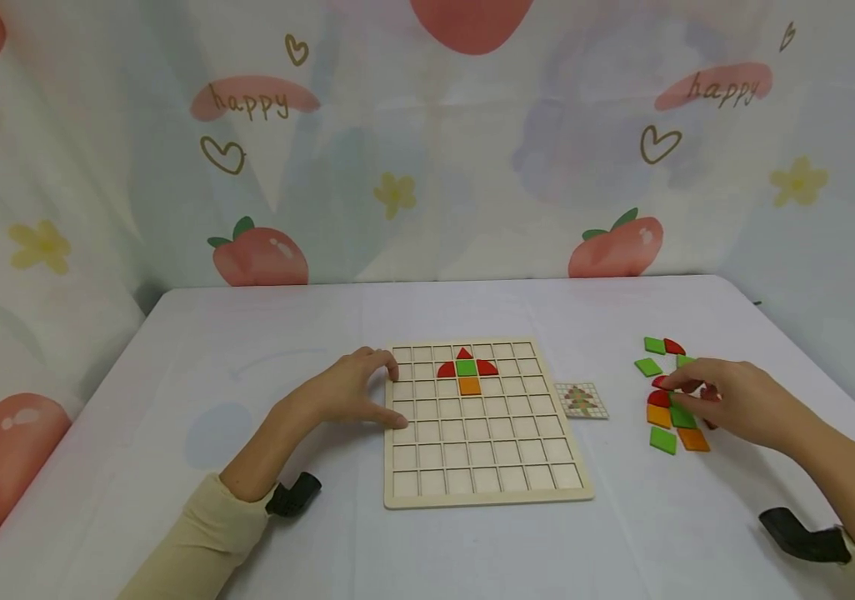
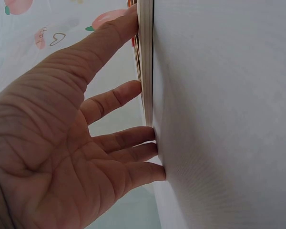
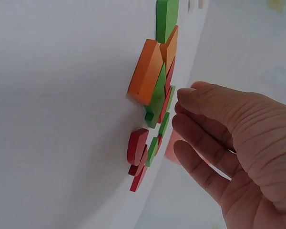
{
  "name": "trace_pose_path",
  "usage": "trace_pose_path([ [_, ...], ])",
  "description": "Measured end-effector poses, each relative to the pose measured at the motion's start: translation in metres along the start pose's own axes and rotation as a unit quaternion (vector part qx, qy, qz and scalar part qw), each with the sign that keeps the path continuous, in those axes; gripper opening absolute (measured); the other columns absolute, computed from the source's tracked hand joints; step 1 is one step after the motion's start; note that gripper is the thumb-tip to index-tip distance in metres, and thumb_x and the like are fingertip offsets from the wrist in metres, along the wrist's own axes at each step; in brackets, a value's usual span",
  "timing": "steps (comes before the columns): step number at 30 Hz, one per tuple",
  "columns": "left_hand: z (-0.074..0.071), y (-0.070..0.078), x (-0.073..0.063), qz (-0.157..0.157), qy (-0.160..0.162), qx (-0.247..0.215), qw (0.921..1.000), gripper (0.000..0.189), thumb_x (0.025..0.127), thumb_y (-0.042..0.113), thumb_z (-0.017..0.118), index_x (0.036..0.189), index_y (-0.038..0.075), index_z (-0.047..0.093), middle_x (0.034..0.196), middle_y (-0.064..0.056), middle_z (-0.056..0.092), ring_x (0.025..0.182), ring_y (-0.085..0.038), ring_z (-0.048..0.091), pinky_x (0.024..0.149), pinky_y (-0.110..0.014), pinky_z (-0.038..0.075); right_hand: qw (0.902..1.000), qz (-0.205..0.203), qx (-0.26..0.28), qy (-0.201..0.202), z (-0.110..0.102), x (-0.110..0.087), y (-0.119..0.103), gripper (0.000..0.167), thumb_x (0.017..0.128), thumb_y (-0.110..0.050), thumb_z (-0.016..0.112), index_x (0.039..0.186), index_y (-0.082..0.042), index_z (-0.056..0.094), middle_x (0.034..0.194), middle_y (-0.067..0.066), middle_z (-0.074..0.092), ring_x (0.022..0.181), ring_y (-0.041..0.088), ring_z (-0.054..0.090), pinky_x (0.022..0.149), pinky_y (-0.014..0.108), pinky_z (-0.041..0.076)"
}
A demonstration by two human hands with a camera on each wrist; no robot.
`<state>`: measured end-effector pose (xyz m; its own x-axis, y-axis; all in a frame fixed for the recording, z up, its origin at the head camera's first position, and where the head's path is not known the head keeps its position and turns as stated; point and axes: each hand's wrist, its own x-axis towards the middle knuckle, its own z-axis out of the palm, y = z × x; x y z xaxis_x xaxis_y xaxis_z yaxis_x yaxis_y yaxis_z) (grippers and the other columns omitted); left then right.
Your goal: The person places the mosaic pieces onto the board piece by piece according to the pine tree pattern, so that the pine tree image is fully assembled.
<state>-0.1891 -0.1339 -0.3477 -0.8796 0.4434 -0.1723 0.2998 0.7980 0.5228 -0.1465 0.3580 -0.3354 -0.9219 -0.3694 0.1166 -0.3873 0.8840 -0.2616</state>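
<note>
A pale wooden grid board [image 1: 487, 504] lies on the table. My left hand [image 1: 345, 392] rests at its left edge, fingers spread, the thumb on the frame. Near the board's top are a red triangle [image 1: 464, 354], a green square [image 1: 466, 368], an orange square [image 1: 469, 386] and curved red pieces [image 1: 487, 368] on either side of the green one. My right hand [image 1: 742, 404] hovers over loose pieces at the right, thumb close to the fingertips; the right wrist view shows no piece in its grasp. Below it lie green [image 3: 155, 100], orange [image 3: 145, 71] and red [image 3: 137, 145] blocks.
Beside the board's right edge lies a small card [image 1: 582, 401] printed with a gridded pattern. More green pieces [image 1: 662, 440] lie in the loose group. A white cloth covers the table [image 1: 285, 533], and a fruit-printed curtain [image 1: 427, 167] hangs behind it.
</note>
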Motion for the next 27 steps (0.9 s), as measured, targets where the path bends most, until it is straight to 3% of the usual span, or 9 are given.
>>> trace_pose_path([
  [6, 0.000, 0.000, -0.001, -0.002, -0.001, 0.002, 1.0000, 0.059, 0.076, 0.045, 0.090, 0.119, 0.021, 0.058, 0.139, -0.012, 0.053, 0.126, -0.030, 0.052, 0.104, -0.052, 0.047, 0.9997, 0.004, -0.025, -0.005, 0.001, -0.007, 0.011, 0.025, 0.080, -0.003, 0.084, 0.103, -0.007, 0.076, 0.091, -0.004, 0.067, 0.074, 0.000, 0.048, 0.058, 0.022, 0.048],
  [12, 0.000, 0.000, -0.001, -0.004, -0.001, 0.004, 1.0000, 0.059, 0.076, 0.045, 0.090, 0.119, 0.021, 0.058, 0.140, -0.012, 0.052, 0.125, -0.030, 0.052, 0.103, -0.051, 0.047, 0.9988, -0.016, -0.045, 0.005, 0.004, -0.011, 0.018, 0.028, 0.078, 0.001, 0.082, 0.103, -0.009, 0.075, 0.082, -0.012, 0.057, 0.071, 0.000, 0.044, 0.058, 0.022, 0.043],
  [19, 0.000, 0.000, -0.002, 0.006, 0.001, 0.003, 1.0000, 0.058, 0.077, 0.045, 0.090, 0.119, 0.021, 0.058, 0.141, -0.013, 0.051, 0.126, -0.030, 0.052, 0.104, -0.051, 0.047, 0.9987, -0.004, -0.049, -0.009, 0.004, -0.012, 0.018, 0.029, 0.077, 0.003, 0.082, 0.103, -0.006, 0.074, 0.084, -0.009, 0.060, 0.075, 0.006, 0.047, 0.062, 0.024, 0.045],
  [27, 0.000, 0.000, -0.002, 0.014, 0.003, -0.001, 0.9999, 0.058, 0.077, 0.044, 0.090, 0.119, 0.020, 0.058, 0.139, -0.014, 0.052, 0.124, -0.030, 0.052, 0.104, -0.050, 0.046, 0.9988, -0.008, -0.049, 0.000, 0.004, -0.011, 0.019, 0.025, 0.079, -0.002, 0.082, 0.102, -0.007, 0.075, 0.083, -0.012, 0.058, 0.074, 0.003, 0.046, 0.061, 0.022, 0.044],
])
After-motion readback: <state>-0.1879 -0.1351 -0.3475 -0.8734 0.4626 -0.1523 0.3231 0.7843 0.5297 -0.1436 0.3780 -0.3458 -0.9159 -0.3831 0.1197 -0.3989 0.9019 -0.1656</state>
